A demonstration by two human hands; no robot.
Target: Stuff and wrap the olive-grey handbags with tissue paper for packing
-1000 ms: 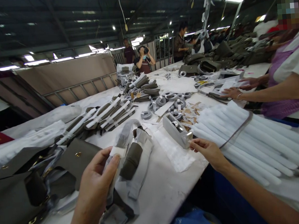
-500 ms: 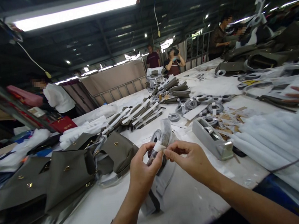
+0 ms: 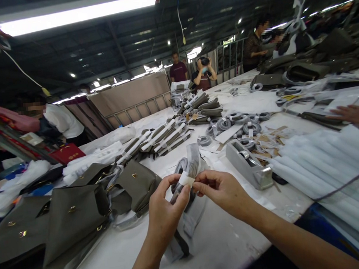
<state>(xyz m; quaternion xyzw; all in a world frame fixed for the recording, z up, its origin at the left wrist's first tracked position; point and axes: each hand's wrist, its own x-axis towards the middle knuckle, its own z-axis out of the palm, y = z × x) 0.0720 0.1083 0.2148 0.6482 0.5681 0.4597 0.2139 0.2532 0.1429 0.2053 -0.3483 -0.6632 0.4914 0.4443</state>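
My left hand (image 3: 168,206) grips a coiled strap (image 3: 193,156) wrapped in thin translucent material, near the middle of the view. A white band (image 3: 186,179) lies across the coil between my hands. The fingertips of my right hand (image 3: 219,189) pinch the right end of that band. The strap's loose end hangs below my hands toward the white table (image 3: 224,234). To the left of my hands lie dark olive bags (image 3: 76,217) with gold-coloured clasps.
A grey tape dispenser (image 3: 248,166) stands right of my hands. Beyond it are coiled straps (image 3: 224,124), brown scraps and white foam sheets (image 3: 321,160). Bundled straps (image 3: 167,137) lie ahead. Another person's hand (image 3: 355,114) rests at the right; several people stand farther back.
The view has shifted slightly, so most things appear farther left. My hands still hold the coil and band. The other person's hand at the right reaches farther into view.
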